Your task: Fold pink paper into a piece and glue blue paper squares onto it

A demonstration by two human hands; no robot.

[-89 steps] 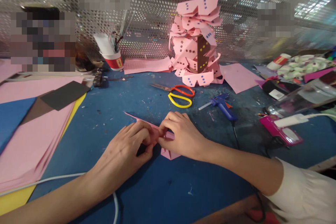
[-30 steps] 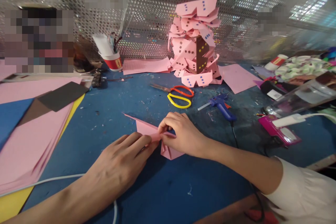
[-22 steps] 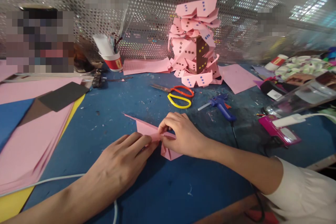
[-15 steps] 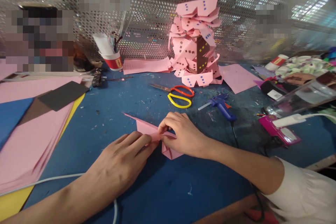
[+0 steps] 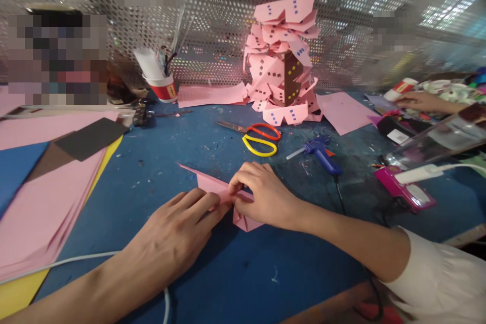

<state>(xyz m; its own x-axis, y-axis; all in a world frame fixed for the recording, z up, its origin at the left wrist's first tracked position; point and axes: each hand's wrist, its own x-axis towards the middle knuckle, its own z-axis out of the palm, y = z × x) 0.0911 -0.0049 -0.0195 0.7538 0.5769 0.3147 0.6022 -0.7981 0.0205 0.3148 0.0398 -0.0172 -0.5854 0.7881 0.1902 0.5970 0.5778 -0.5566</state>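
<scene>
A partly folded pink paper piece (image 5: 210, 183) lies on the blue table (image 5: 235, 273) in front of me. My left hand (image 5: 177, 229) rests flat on its near side, fingers stretched out and pressing the paper down. My right hand (image 5: 264, 195) is curled over the paper's right part, thumb and fingers pinching a fold at the middle. A pointed corner of the paper sticks out to the far left, and a small folded tip shows below my right hand.
A tall stack of folded pink pieces (image 5: 283, 58) stands at the back. Scissors (image 5: 258, 136), a blue glue gun (image 5: 321, 154), a paper cup (image 5: 163, 86), coloured sheets (image 5: 45, 192) at left, a white cable (image 5: 76, 260). Another person's hand (image 5: 425, 102) reaches in at far right.
Three seconds ago my left fingers pinched the fold with the right hand; now they lie flat. In the last second my hands barely moved. Another person's hand has come in at right.
</scene>
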